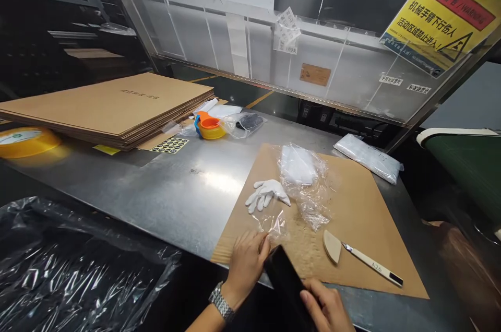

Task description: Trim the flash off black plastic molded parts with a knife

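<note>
My left hand [246, 256], with a metal-banded watch on its wrist, is at the front edge of a cardboard sheet [364, 217]. Its thumb and fingers are closed on the edge of a clear plastic bag [277, 225]. My right hand [326, 308] grips a black rectangular object [287, 282] beside it; its exact kind cannot be made out. Just beyond the left hand lies a white glove [268, 193]. A crumpled clear bag with white contents [299, 165] rests behind it. To the right are a beige wedge-shaped piece [332, 247] and a craft knife [371, 264] marked A26.
Stacked flat cardboard [156, 97] covers the table's back left. A yellow tape roll [27, 141], an orange-and-yellow tape dispenser [210, 126] and a sheet of round stickers [171, 145] lie nearby. A plastic packet [368, 157] is at right, before a green conveyor [465, 165].
</note>
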`<action>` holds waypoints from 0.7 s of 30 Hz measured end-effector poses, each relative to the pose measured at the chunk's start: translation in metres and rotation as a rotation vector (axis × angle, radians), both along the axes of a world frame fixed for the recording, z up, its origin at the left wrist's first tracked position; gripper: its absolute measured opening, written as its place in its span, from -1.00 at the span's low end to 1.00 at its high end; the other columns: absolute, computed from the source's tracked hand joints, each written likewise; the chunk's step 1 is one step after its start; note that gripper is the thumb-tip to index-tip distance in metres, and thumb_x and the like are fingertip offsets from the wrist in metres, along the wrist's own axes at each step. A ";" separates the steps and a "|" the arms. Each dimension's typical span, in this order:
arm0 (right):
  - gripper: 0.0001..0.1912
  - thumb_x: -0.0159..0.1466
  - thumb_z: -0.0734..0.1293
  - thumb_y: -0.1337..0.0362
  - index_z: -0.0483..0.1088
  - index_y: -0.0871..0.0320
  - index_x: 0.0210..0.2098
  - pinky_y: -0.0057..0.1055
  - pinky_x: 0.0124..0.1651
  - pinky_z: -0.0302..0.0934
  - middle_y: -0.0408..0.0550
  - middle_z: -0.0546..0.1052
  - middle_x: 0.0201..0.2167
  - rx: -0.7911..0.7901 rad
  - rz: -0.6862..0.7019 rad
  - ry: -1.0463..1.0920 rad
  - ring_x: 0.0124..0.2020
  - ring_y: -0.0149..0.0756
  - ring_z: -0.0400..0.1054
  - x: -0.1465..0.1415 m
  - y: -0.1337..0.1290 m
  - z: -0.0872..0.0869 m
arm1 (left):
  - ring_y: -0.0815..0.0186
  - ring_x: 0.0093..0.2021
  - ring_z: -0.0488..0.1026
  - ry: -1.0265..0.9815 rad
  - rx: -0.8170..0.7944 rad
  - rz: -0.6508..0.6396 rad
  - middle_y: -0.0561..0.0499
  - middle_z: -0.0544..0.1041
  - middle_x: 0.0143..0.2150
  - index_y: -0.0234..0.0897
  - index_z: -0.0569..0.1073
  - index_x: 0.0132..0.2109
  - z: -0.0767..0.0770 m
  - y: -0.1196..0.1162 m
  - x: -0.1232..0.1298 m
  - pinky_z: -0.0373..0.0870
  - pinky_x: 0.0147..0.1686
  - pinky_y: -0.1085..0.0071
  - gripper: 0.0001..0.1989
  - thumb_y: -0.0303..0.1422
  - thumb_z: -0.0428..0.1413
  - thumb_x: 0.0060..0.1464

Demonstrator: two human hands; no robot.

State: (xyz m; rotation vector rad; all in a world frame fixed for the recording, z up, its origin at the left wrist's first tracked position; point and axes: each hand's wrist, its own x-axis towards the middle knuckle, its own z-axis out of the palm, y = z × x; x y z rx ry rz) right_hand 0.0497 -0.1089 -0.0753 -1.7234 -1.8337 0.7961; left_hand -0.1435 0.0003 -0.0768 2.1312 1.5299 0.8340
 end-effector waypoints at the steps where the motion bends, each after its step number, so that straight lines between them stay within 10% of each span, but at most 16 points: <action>1: -0.59 0.32 0.07 -0.01 0.34 0.08 -0.45 -0.55 -0.57 0.12 -0.18 0.42 -0.61 -0.063 0.009 0.067 -0.61 -0.40 0.35 -0.003 0.000 0.001 | 0.19 -0.36 0.41 -0.015 -0.028 -0.030 -0.04 0.48 -0.43 -0.24 0.51 -0.30 0.003 0.000 0.000 0.29 -0.36 0.30 -0.72 -0.32 -0.09 0.19; 8: -0.49 0.32 -0.01 -0.07 0.27 0.12 -0.52 -0.53 -0.68 0.02 -0.17 0.34 -0.68 -0.133 -0.141 0.149 -0.71 -0.40 0.27 -0.008 0.007 -0.013 | 0.22 -0.25 0.50 -0.117 -0.130 -0.193 -0.02 0.57 -0.31 -0.19 0.52 -0.20 0.005 -0.009 -0.005 0.42 -0.25 0.34 -0.76 -0.40 -0.05 0.14; 21: -0.65 0.33 0.06 0.11 0.35 0.07 -0.43 -0.42 -0.43 0.06 0.00 0.49 -0.52 0.133 -0.149 -0.098 -0.47 -0.18 0.42 -0.009 0.001 -0.013 | 0.11 -0.18 0.47 -0.217 -0.111 0.011 -0.15 0.54 -0.23 -0.28 0.50 -0.11 -0.004 -0.018 0.004 0.37 -0.16 0.19 -0.66 -0.26 -0.12 0.20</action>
